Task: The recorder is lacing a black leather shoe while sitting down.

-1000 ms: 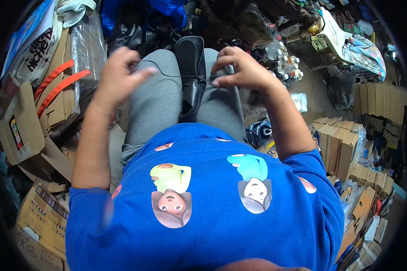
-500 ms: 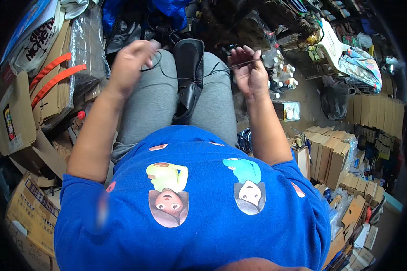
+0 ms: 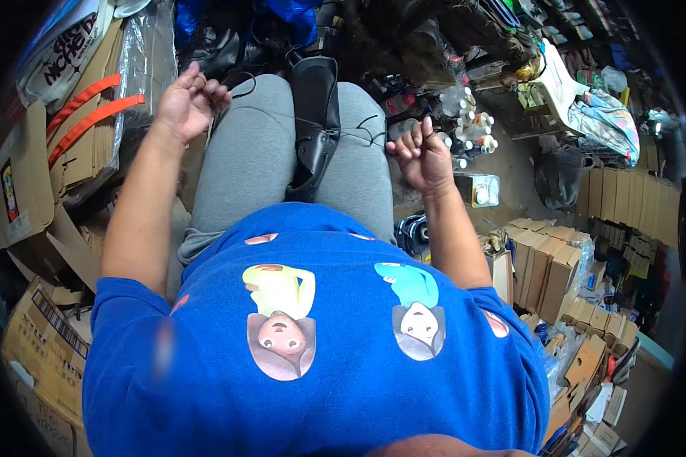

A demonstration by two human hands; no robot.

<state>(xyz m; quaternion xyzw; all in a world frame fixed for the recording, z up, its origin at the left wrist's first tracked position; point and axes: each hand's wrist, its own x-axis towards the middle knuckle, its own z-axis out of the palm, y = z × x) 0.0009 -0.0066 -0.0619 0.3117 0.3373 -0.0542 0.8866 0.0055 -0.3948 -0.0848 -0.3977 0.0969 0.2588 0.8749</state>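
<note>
A black leather shoe (image 3: 316,158) is held between my knees. A thin dark cord (image 3: 356,135) passes across it and runs out to both sides, making small loops. Out by my left knee, my left hand (image 3: 188,107) has its fingers curled in, gripping one side of the cord. My right hand (image 3: 424,158) is closed beside my right thigh, with the other side of the cord leading to its fingers. Exactly how the cord wraps round the fingers is too fine to see.
More black shoes (image 3: 215,47) lie beyond my knees, near a blue plastic bag (image 3: 286,19). At left stand cardboard boxes (image 3: 27,179) with orange straps (image 3: 99,122). Several small bottles (image 3: 476,129), a white chair (image 3: 564,91) and stacked cardboard (image 3: 545,263) are at right.
My left hand has moved outward to the left. My right hand has come down slightly and its fingers have closed. The cord now lies closer to the shoe.
</note>
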